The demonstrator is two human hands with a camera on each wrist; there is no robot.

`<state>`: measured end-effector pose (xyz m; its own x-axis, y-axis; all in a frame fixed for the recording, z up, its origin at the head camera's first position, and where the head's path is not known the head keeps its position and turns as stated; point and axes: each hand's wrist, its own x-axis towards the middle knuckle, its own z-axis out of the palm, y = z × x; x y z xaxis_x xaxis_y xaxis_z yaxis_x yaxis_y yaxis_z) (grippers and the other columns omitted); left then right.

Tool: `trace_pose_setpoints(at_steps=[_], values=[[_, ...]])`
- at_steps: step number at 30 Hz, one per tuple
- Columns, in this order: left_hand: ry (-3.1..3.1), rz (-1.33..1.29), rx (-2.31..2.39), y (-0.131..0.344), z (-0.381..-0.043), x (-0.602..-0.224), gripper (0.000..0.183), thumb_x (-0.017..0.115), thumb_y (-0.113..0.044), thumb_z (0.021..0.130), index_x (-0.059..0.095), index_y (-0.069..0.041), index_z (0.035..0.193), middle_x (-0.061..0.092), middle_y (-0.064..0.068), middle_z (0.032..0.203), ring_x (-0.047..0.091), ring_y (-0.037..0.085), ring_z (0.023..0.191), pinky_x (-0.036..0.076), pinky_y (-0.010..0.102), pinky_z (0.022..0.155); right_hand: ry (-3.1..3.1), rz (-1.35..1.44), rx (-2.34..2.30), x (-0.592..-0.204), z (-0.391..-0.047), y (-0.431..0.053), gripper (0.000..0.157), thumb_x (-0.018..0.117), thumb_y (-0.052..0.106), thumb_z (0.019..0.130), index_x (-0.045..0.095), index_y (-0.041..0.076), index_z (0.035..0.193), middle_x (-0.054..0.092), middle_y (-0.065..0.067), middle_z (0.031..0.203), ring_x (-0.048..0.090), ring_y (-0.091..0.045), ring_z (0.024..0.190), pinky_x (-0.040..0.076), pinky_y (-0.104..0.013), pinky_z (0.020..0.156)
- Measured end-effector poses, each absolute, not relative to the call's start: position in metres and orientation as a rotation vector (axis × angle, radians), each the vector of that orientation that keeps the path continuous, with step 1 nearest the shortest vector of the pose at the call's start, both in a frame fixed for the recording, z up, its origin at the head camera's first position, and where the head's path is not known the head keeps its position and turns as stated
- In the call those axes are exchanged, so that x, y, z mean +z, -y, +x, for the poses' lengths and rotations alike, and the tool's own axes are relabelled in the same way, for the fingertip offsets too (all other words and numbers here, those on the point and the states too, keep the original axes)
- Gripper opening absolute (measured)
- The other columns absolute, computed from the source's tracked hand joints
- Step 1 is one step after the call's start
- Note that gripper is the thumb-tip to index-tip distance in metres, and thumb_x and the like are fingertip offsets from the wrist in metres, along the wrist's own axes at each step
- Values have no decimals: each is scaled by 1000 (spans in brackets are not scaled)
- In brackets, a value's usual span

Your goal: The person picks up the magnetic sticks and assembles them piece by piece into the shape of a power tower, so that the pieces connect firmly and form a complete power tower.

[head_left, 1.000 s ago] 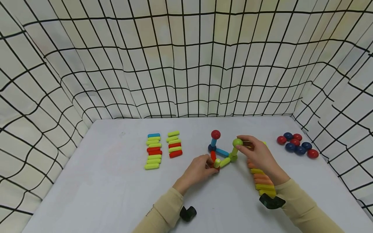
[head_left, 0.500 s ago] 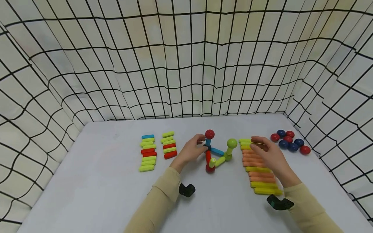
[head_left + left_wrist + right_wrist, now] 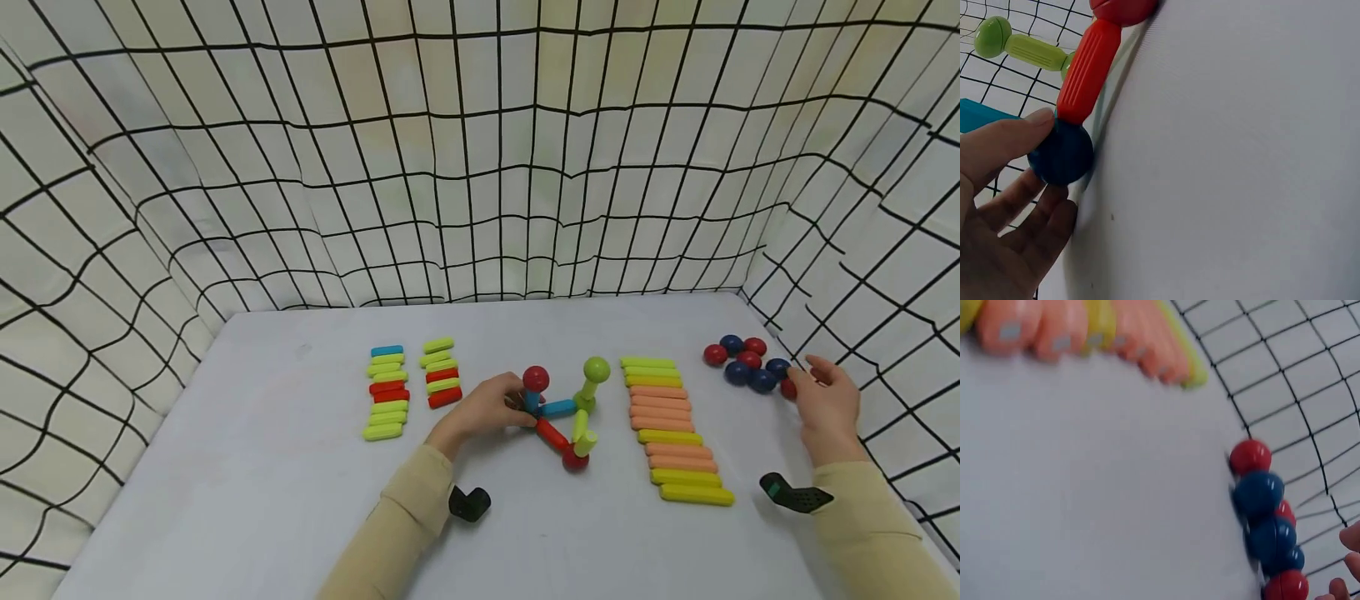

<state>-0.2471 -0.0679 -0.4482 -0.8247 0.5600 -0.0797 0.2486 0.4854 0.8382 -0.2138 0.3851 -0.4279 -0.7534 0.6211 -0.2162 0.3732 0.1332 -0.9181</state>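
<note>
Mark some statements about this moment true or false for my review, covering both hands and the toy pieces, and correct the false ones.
1. The left hand grips a dark blue ball joined to a red stick. True.
2. The right hand is beside the left hand. False: it is near the loose balls on the far right.
3. The head view shows orange sticks between the left hand and the loose balls. True.
4. The visible loose balls are all green. False: they are red and dark blue.
5. The upright blue stick has a green ball on top. False: it bears a red ball.
</note>
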Motion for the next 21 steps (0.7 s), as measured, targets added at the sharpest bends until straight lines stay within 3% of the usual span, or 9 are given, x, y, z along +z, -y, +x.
trace_pose_setpoints(at_steps=[2,4,6,8,11,13,18,21], values=[[-2379,718,1237,69,-245,-450,29,76,-13,86,67,-10,114,63,-1,102,59,17,96,53,27,78,2338,-1000,1589,-431,-212,-396,64,50,32,99,26,17,156,29,-11,153,35,-26,131,40,-31,99],[-2373,728,1226,68,-243,-452,30,75,-14,87,66,-10,115,66,-2,103,60,16,98,52,28,83,2439,-979,1565,-435,-210,-403,68,47,33,100,17,14,157,14,-15,161,18,-34,143,29,-45,112],[-2374,734,1224,68,-242,-452,30,75,-14,87,66,-9,115,67,-1,102,61,16,99,51,30,88,2499,-959,1559,-439,-210,-407,68,47,31,100,15,12,156,10,-19,161,11,-39,146,20,-53,116],[-2383,732,1227,68,-241,-451,30,75,-14,87,67,-9,115,68,0,102,61,17,99,51,31,88,2539,-949,1530,-443,-211,-408,66,48,28,100,17,10,156,12,-22,160,12,-41,145,21,-55,115],[-2416,699,1232,69,-239,-450,29,75,-14,87,68,-10,114,68,-1,103,61,17,99,51,31,87,2576,-945,1460,-448,-213,-409,63,49,24,99,23,6,154,20,-26,157,21,-42,139,33,-50,109],[-2443,664,1240,70,-238,-450,29,75,-14,86,68,-10,114,68,0,104,61,18,100,52,31,86,2589,-941,1411,-450,-214,-409,62,48,24,99,25,3,153,26,-27,152,30,-40,131,41,-41,98],[-2516,586,1266,69,-236,-449,29,74,-13,87,65,-8,114,67,3,104,61,20,99,52,35,87,2535,-964,1339,-445,-212,-402,67,47,32,99,23,1,153,30,-26,149,36,-37,124,40,-31,83],[-2543,556,1282,69,-235,-449,27,73,-13,88,65,-7,112,67,5,104,61,21,99,52,36,88,2392,-995,1402,-438,-214,-388,68,52,35,98,26,6,153,39,-17,140,46,-24,112,44,-22,78]])
